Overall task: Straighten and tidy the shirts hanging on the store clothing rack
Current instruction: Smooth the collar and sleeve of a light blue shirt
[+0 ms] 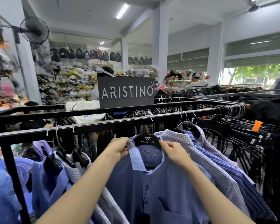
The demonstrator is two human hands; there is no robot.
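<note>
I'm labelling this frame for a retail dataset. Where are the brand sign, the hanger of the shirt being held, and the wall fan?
brand sign (127, 92): head view, on its lettering.
hanger (147, 140): head view, on its logo plate.
wall fan (34, 30): head view, on its grille.

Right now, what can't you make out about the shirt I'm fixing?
- Blue shirt, head view: its hem is cut off by the bottom edge.
- Neck label: the small print is too tiny to read.
- Left hand and right hand: fingertips are tucked behind the collar.
</note>
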